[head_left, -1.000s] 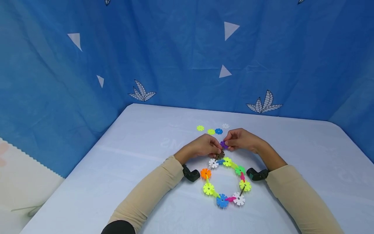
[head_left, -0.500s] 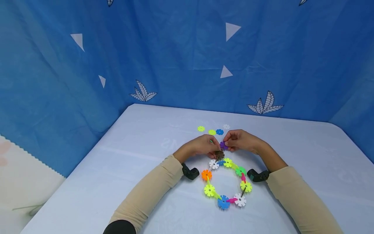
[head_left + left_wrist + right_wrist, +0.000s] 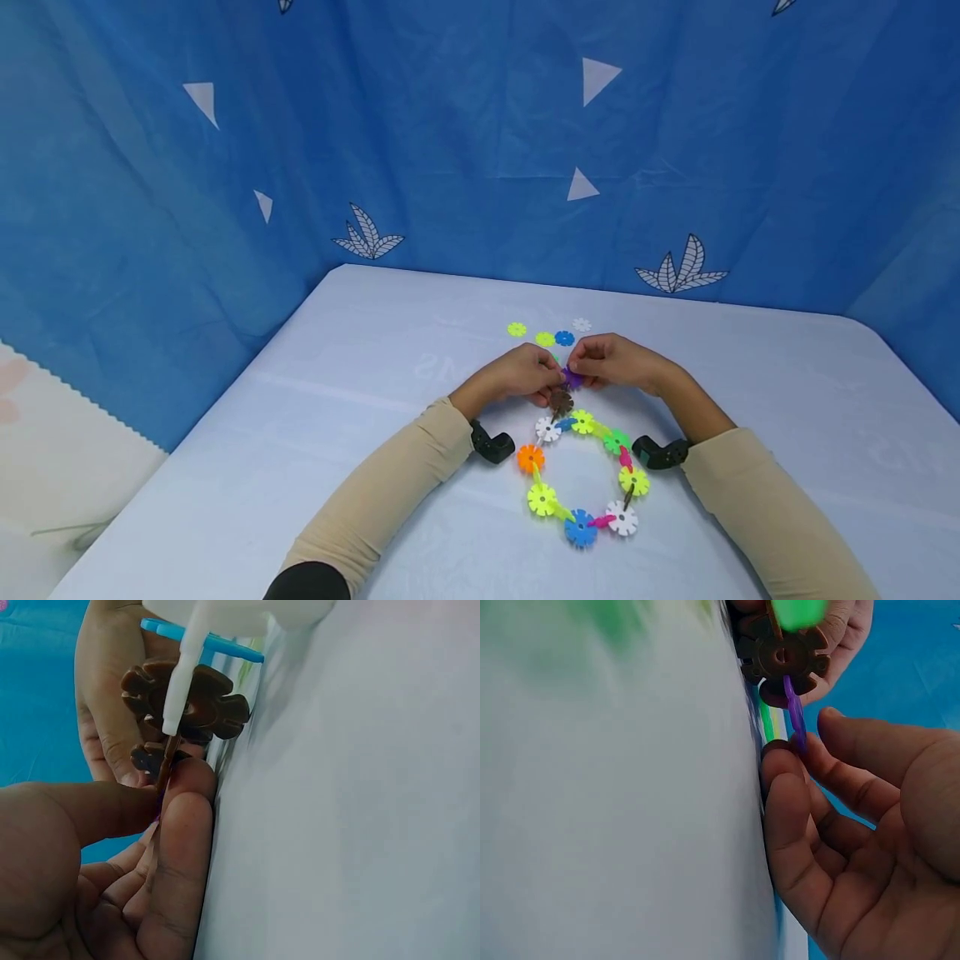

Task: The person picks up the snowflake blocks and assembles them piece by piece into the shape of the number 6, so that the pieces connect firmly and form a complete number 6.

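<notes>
A ring of interlocking flower-shaped discs lies on the table, with a white disc and a blue disc among its pieces. At its far side is a brown disc, joined on by its notches. My left hand pinches brown disc material between thumb and forefinger. A purple disc stands edge-on against the brown one in the right wrist view. My right hand holds the purple disc at its edge with curled fingertips, the thumb slightly apart. Fingers partly hide where brown and purple meet.
Beyond the hands lie loose discs: yellow, yellow-green, blue and white. A bit of green shows behind the left hand. A blue cloth backdrop hangs along the white table's far edge.
The ring has shifted a little toward me, its near end most. The brown disc has moved slightly nearer too. My right hand has edged left with the purple disc.
</notes>
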A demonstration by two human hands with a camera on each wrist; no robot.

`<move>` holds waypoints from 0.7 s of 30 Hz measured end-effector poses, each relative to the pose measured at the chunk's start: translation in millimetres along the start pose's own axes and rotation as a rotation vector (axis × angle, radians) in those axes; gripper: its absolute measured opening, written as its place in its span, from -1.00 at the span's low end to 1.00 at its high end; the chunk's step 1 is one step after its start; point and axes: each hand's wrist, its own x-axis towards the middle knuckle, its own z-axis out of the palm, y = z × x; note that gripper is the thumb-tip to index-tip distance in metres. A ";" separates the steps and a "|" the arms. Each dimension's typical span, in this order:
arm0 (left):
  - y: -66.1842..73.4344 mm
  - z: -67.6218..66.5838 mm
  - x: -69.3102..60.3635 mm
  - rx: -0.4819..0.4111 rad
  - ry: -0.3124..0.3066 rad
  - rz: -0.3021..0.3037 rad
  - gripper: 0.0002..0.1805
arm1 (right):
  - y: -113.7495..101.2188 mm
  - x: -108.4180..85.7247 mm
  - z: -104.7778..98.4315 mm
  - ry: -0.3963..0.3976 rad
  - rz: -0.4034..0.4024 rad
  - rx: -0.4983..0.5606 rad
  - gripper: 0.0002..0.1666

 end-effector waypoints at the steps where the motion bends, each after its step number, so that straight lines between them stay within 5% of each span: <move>1: 0.2 0.0 -0.2 0.001 0.004 -0.003 -0.85 | -0.5 0.6 0.3 0.004 -0.001 -0.006 -0.79; 9: 2.3 0.5 0.4 0.010 -0.011 0.011 -0.85 | -0.9 5.2 -5.7 0.021 -0.032 -0.110 -0.78; 21: 2.9 -5.5 -2.0 -0.027 -0.034 0.027 -0.85 | -16.9 38.6 -13.3 -0.117 -0.162 -0.397 -0.56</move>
